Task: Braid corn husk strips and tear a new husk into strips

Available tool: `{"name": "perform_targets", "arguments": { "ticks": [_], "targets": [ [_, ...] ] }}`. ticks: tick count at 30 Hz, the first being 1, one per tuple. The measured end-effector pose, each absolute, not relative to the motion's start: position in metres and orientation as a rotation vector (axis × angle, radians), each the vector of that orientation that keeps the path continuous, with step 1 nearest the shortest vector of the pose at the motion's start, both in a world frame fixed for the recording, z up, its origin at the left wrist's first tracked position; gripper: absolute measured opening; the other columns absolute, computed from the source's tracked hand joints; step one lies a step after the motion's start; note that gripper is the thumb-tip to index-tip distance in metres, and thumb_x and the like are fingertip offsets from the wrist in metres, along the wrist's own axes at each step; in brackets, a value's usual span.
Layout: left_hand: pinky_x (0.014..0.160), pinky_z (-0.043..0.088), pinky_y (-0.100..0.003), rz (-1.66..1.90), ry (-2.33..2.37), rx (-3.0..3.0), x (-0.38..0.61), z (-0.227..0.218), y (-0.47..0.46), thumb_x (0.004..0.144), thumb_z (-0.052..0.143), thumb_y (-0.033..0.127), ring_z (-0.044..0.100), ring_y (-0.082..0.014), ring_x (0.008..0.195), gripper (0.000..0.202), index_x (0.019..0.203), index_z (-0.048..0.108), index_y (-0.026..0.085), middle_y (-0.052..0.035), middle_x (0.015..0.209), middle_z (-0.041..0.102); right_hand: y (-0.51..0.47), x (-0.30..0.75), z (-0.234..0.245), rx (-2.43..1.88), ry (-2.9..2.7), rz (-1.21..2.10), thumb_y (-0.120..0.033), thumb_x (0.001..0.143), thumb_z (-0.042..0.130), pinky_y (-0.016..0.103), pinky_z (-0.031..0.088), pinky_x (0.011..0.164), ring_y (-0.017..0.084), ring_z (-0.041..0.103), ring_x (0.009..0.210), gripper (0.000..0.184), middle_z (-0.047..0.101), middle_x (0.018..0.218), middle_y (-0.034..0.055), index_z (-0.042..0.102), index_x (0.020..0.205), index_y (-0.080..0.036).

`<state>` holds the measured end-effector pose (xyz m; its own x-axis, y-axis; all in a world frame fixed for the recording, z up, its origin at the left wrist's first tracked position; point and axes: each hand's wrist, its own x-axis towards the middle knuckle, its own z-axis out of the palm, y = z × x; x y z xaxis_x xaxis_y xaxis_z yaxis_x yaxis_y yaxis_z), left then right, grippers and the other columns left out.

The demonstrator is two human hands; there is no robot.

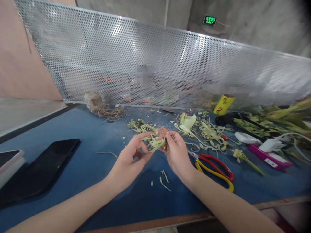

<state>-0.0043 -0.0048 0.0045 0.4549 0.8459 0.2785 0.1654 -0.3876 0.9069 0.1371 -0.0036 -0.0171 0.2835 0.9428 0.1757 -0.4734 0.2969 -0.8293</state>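
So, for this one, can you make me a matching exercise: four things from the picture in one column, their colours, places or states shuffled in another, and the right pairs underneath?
Things
1. handled plant clump
2. twine
3. two-handled tool
4. upright roll

Colours, places, states
A. yellow, with red marks
B. pinched between the left hand and the right hand
C. one red grip, one yellow grip
D. in loose, tangled loops

Right pairs: 1-B, 2-D, 3-C, 4-A
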Motion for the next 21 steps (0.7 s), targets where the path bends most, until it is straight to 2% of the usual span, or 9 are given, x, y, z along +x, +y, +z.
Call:
{"name": "perform_targets", "arguments": {
  "ticks": [6, 10, 14, 18, 21],
  "targets": [
    [0.066, 0.042, -0.024, 0.844, 0.852, 1.815, -0.011, 0.004, -0.004, 0.076, 0.050, 0.020, 0.046, -0.0100, 0.062, 0.039, 0.114, 0.042, 0.022, 0.0059, 0.065, 0.041, -0.006, 0.140, -0.012, -0.742, -0.752, 1.057, -0.025, 0.079, 0.050, 0.021, 0.033, 0.044, 0.007, 0.039, 0.045, 0.015, 0.056, 0.062, -0.0038, 0.040, 0.069, -0.021],
    [0.064, 0.044, -0.025, 0.665, 0.898, 1.849, -0.014, 0.006, -0.003, 0.077, 0.050, 0.028, 0.053, -0.0132, 0.068, 0.038, 0.114, 0.044, 0.021, 0.0018, 0.075, 0.052, -0.007, 0.141, -0.013, -0.725, -0.871, 1.072, -0.028, 0.080, 0.050, 0.022, 0.034, 0.045, 0.008, 0.044, 0.047, 0.015, 0.057, 0.063, -0.0041, 0.039, 0.073, -0.021],
    [0.059, 0.042, -0.023, 0.644, 0.992, 1.996, -0.012, 0.008, -0.002, 0.081, 0.043, 0.039, 0.053, -0.0147, 0.068, 0.029, 0.099, 0.055, 0.019, -0.0018, 0.080, 0.057, -0.009, 0.141, -0.015, -0.764, -1.016, 1.081, -0.032, 0.082, 0.050, 0.022, 0.036, 0.047, 0.008, 0.047, 0.050, 0.016, 0.056, 0.064, -0.0045, 0.039, 0.076, -0.022],
    [0.057, 0.040, -0.022, 0.771, 0.989, 2.192, -0.011, 0.007, 0.001, 0.082, 0.042, 0.033, 0.052, -0.0144, 0.069, 0.024, 0.080, 0.062, 0.020, -0.0028, 0.082, 0.056, -0.012, 0.140, -0.013, -0.743, -1.117, 1.185, -0.033, 0.077, 0.056, 0.023, 0.040, 0.050, 0.008, 0.048, 0.052, 0.020, 0.056, 0.069, -0.0042, 0.038, 0.080, -0.023],
    [0.053, 0.039, -0.021, 0.820, 0.977, 2.227, -0.012, 0.007, 0.005, 0.079, 0.045, 0.028, 0.049, -0.0127, 0.063, 0.022, 0.069, 0.062, 0.019, -0.0021, 0.076, 0.054, -0.014, 0.140, -0.010, -0.792, -1.239, 1.228, -0.025, 0.066, 0.067, 0.026, 0.045, 0.060, 0.011, 0.054, 0.064, 0.036, 0.056, 0.078, -0.0030, 0.038, 0.087, -0.024]
  ]
}}
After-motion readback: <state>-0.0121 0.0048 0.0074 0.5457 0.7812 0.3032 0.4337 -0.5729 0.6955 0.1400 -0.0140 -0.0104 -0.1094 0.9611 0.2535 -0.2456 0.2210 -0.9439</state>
